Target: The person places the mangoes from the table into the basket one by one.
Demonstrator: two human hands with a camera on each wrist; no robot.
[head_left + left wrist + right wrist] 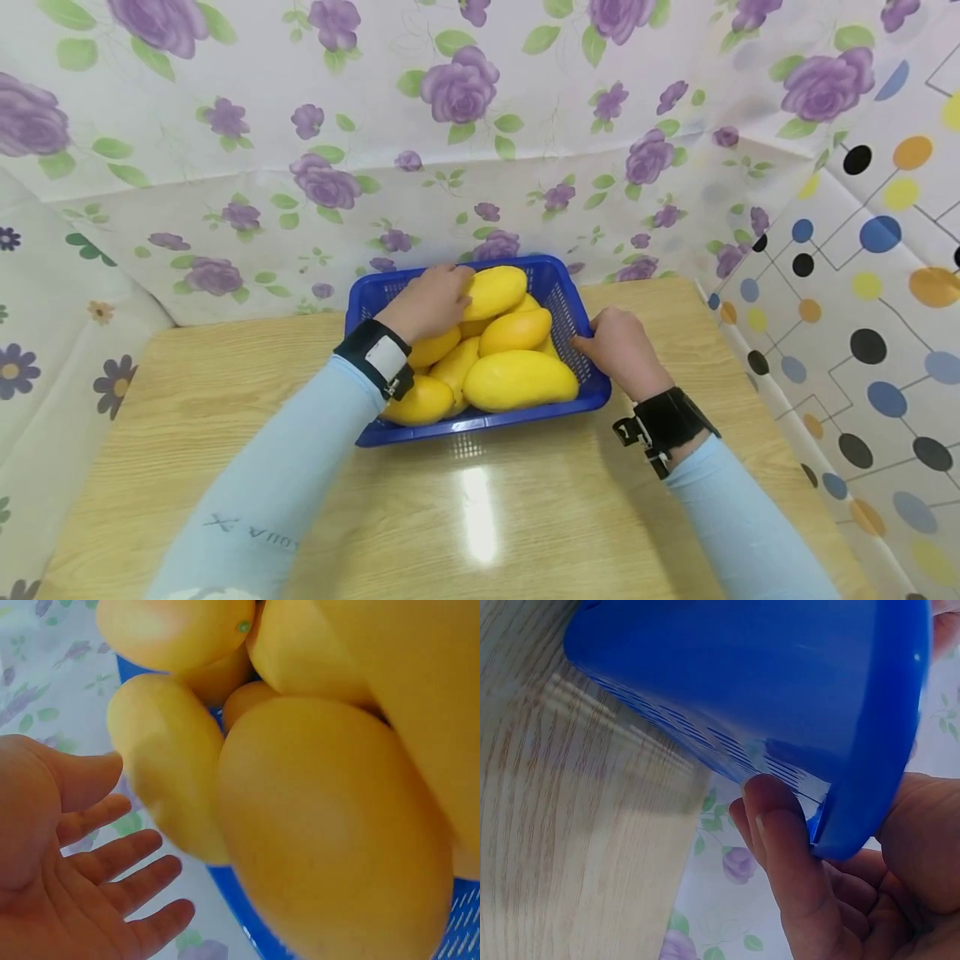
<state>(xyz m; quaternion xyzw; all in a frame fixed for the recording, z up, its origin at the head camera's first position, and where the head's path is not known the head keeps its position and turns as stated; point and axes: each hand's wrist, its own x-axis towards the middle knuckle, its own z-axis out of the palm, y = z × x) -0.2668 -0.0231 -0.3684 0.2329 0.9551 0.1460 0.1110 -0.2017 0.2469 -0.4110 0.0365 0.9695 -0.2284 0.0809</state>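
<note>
A blue plastic basket holds several yellow mangoes, heaped up. My left hand reaches over the basket's left side, its fingertips at the end of the uppermost mango. In the left wrist view the fingers of that hand are spread and loosely straight beside a mango, with nothing gripped. My right hand grips the basket's right rim. Seen from the right wrist, the fingers curl under the blue rim, with the thumb side on the other side of it.
Beneath the basket is a light wood-grain table. A white cloth with purple roses hangs right behind the basket. Dotted cloth covers the right side, and flowered cloth the left.
</note>
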